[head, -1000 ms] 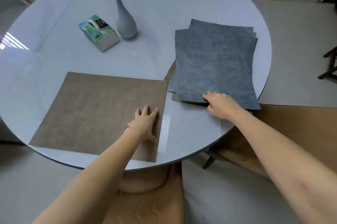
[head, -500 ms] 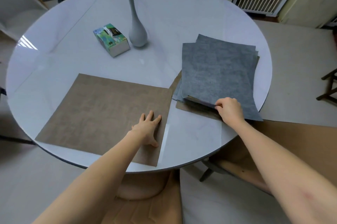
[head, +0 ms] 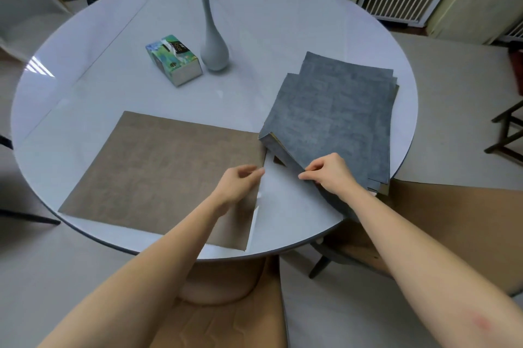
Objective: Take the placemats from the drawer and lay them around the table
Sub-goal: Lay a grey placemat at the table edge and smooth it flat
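Observation:
A brown placemat [head: 158,166] lies flat on the near left part of the round white table [head: 283,22]. A stack of grey placemats [head: 334,109] sits on the near right part, reaching the table edge. My right hand [head: 328,175] pinches the stack's near edge and holds its near left corner raised off the table; brown undersides show there. My left hand [head: 240,183] hovers over the brown placemat's right edge, fingers loosely curled toward the stack, holding nothing.
A slim pale vase [head: 212,44] and a green tissue box [head: 172,58] stand side by side near the table's middle. A dark chair [head: 506,132] is at the far right, another chair [head: 339,257] under the near right edge. Brown cardboard covers the floor.
My left hand has lifted off the brown placemat and moved right toward the stack. My right hand has raised the near edge of the grey stack and pulled it toward me.

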